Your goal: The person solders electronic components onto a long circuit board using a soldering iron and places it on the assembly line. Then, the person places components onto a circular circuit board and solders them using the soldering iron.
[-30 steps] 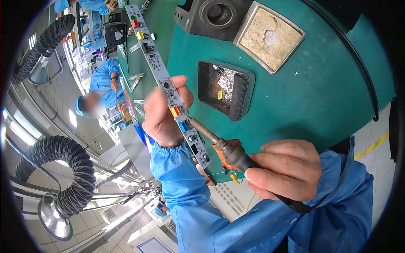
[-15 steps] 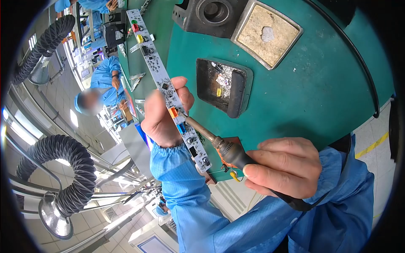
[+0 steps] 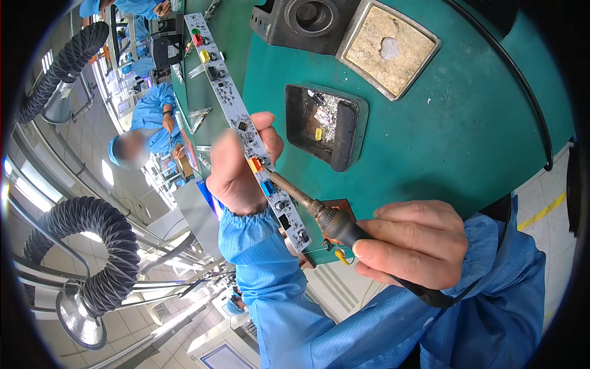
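A long, narrow white circuit board [image 3: 228,92] slants across the middle of the view, carrying small chips and coloured connectors. My left hand [image 3: 232,175] grips it around its edges, thumb on one side and fingertips on the other. In my right hand [image 3: 415,243] is a soldering iron [image 3: 338,222], held by its dark handle. The iron's tip meets the board beside the orange connector [image 3: 255,164], just above the blue connector [image 3: 267,187]. Whether the tip touches a pin there is too small to tell.
On the green mat lie a black tray [image 3: 297,126] with solder scraps, a square metal-rimmed sponge dish [image 3: 393,49] and a dark iron stand [image 3: 295,24]. A black cable [image 3: 522,80] curves along the right. At left, a co-worker [image 3: 153,120] sits near black fume hoses [image 3: 101,240].
The lower part of the board has shifted very slightly right, with my left hand still around it. The soldering iron and my right hand stay almost in place.
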Tool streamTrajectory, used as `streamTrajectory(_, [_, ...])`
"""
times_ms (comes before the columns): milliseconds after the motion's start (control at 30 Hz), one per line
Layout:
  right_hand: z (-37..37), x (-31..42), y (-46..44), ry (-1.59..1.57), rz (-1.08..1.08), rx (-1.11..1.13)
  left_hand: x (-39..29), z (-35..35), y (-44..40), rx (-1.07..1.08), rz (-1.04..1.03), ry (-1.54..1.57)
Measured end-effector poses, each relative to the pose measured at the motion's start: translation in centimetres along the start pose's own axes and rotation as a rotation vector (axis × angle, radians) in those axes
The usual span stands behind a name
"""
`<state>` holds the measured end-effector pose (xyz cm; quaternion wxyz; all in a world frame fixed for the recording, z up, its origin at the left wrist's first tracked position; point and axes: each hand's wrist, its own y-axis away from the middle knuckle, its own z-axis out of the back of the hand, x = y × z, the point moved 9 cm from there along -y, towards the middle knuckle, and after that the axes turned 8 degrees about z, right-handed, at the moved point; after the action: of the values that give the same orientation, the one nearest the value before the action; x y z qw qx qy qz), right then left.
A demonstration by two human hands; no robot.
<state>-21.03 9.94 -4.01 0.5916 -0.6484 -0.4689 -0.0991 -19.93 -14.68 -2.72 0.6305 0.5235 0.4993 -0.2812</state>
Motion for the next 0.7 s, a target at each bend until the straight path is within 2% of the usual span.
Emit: streamTrajectory(700, [-0.34, 0.1, 0.1, 0.003, 0.051, 0.062, -0.35, 0.01, 0.08, 0.012, -0.035, -0.04])
